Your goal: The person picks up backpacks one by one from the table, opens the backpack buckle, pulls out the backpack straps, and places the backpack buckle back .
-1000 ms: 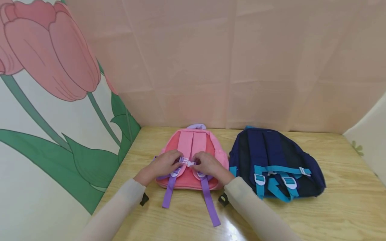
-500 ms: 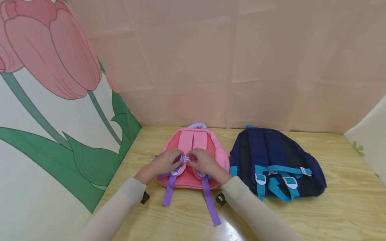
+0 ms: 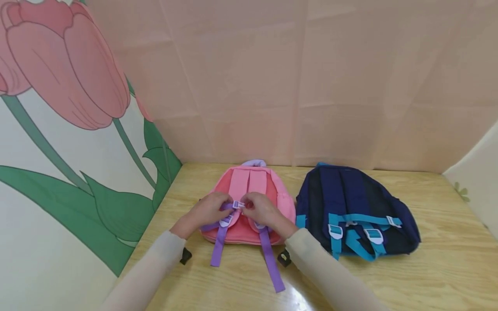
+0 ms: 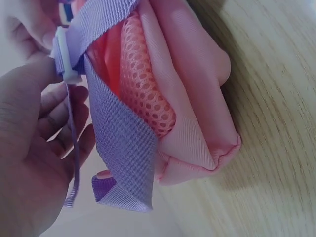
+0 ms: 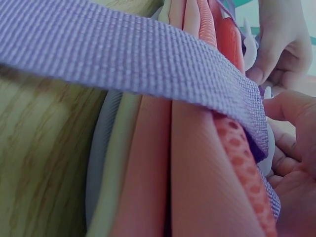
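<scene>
A pink child's backpack (image 3: 242, 235) lies strap side up on the wooden table, with purple webbing (image 3: 271, 259) trailing off its lower edge. Over its middle, my left hand (image 3: 210, 211) pinches a white plastic buckle (image 3: 237, 204) on a purple strap. My right hand (image 3: 267, 212) faces it from the other side, its thumb and fingertips pinching the buckle's other end. In the left wrist view, a purple strap (image 4: 123, 133) runs across the bag's mesh back (image 4: 148, 89) to the white plastic fitting (image 4: 66, 57). My right fingers partly hide the buckle.
Close on the right lies a navy backpack (image 3: 346, 190) with turquoise straps (image 3: 362, 217). A pink sheet (image 3: 241, 86) hangs behind the table (image 3: 447, 224), and a tulip-printed panel (image 3: 62, 142) stands at the left. Small black pieces (image 3: 186, 256) show beside both sleeves.
My right hand has shifted slightly left and up, bringing the buckle ends closer to my left hand. The buckle has risen a little; both backpacks have stayed in place.
</scene>
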Motion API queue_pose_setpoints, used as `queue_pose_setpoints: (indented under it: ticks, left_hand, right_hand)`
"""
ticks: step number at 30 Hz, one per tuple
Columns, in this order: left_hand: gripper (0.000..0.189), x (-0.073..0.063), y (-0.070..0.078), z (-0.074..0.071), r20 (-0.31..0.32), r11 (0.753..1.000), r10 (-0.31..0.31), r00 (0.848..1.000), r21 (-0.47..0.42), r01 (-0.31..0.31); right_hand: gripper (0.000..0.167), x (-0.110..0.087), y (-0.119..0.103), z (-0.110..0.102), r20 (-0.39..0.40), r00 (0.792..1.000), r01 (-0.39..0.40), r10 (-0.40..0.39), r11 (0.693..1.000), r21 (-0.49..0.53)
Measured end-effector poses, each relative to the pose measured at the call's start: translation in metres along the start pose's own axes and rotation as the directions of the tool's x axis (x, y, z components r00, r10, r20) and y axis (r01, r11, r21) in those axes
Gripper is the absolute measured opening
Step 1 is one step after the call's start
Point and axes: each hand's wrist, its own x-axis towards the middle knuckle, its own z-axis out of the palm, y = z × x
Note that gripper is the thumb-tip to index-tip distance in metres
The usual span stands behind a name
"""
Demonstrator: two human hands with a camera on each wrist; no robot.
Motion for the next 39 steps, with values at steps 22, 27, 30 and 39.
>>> queue_pose_setpoints:
  ticks: [22,27,30,39]
  left_hand:
    - [0.020,-0.0054,-0.0053,0.0035,-0.028,0.998,0.057,0.998,-0.015,-0.057]
    - [0.017,-0.0053,-0.0075,0.0050,-0.051,0.995,0.096,0.994,-0.003,-0.096]
    - [0.018,-0.0059,-0.0070,0.0058,-0.062,0.995,0.103,0.993,-0.007,-0.103]
    - [0.022,-0.0068,-0.0036,0.0082,-0.075,0.992,0.124,0.989,-0.011,-0.125]
  right_hand:
    - [0.017,0.0007,-0.0055,0.0070,-0.028,1.000,0.000,0.001,1.000,0.030]
    - [0.017,0.0009,-0.0054,0.0069,-0.029,0.999,-0.032,0.034,0.999,0.044]
    - [0.018,0.0015,-0.0057,0.0071,-0.028,0.999,-0.036,0.038,0.998,0.046]
    - [0.018,0.0010,-0.0073,0.0052,-0.022,1.000,-0.004,0.006,0.999,0.051]
